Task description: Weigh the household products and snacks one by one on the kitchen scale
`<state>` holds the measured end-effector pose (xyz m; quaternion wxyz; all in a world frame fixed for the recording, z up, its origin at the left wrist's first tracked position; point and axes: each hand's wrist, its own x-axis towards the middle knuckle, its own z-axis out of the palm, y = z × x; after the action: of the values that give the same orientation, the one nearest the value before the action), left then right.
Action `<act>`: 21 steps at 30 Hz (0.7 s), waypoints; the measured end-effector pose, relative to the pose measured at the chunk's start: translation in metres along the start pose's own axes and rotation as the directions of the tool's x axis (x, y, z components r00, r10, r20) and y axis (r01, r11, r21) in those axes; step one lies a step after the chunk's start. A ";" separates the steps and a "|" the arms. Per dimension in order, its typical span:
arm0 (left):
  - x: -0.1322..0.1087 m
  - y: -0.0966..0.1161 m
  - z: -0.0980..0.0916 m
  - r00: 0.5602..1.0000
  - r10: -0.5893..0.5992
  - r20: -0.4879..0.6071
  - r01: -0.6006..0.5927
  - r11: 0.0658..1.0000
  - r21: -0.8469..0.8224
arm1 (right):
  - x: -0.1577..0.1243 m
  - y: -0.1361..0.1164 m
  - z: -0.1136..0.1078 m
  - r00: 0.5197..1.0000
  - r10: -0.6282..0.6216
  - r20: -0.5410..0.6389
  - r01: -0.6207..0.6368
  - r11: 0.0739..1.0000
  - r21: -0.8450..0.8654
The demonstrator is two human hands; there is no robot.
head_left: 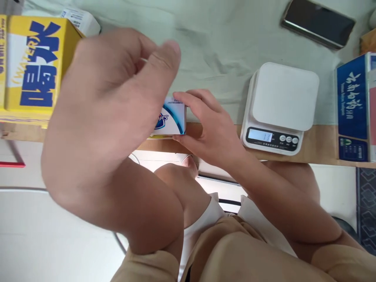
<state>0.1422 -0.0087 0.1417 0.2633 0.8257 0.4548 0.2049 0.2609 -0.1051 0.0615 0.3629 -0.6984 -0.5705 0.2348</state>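
My left hand (pixel 111 94) is raised close to the camera, its fingers curled in and the thumb lying toward them. What those fingers hold, if anything, is hidden behind the hand. Below and beyond it, a white and blue soap box (pixel 175 116) lies at the table's front edge, its printed lettering upside down to me. My right hand (pixel 213 135) grips this box by its right end, thumb on the near side and fingers on the far side. The left part of the box is covered by my left hand.
A white kitchen scale (pixel 284 96) with a lit display stands right of my right hand. Farther right is a blue toothpaste box (pixel 352 109). A phone (pixel 319 23) lies at the back right. On the left are a yellow carton (pixel 35 66) and a white item (pixel 84 20).
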 end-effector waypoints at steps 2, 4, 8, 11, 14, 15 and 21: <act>0.003 0.002 -0.001 0.994 -0.096 0.059 0.096 0.995 0.009 | 0.003 -0.003 0.000 0.999 0.025 0.022 -0.025 1.000 0.008; 0.006 0.005 -0.001 0.980 -0.153 0.130 0.149 0.988 0.037 | 0.006 -0.005 0.001 0.999 0.035 0.036 -0.035 0.999 0.011; 0.007 0.009 0.000 0.969 -0.204 0.139 0.197 0.978 0.062 | 0.010 -0.005 0.005 0.998 0.040 0.054 -0.041 0.999 0.013; 0.005 0.008 0.001 0.974 -0.201 0.103 0.201 0.980 0.010 | 0.011 -0.005 0.006 0.997 0.043 0.063 -0.045 0.999 0.030; 0.005 0.006 0.002 0.976 -0.195 0.100 0.197 0.980 -0.009 | 0.009 -0.005 0.004 0.994 0.055 0.090 -0.059 0.997 0.043; 0.005 0.006 0.003 0.975 -0.192 0.107 0.194 0.981 -0.010 | 0.009 -0.006 0.002 0.993 0.062 0.100 -0.066 0.997 0.045; 0.006 0.007 0.003 0.982 -0.161 0.103 0.159 0.987 0.026 | 0.006 -0.006 0.001 0.992 0.057 0.115 -0.062 0.997 0.039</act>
<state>0.1513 -0.0076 0.1448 0.2951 0.7983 0.5072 0.1354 0.2580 -0.0983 0.0656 0.3374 -0.6925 -0.5642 0.2972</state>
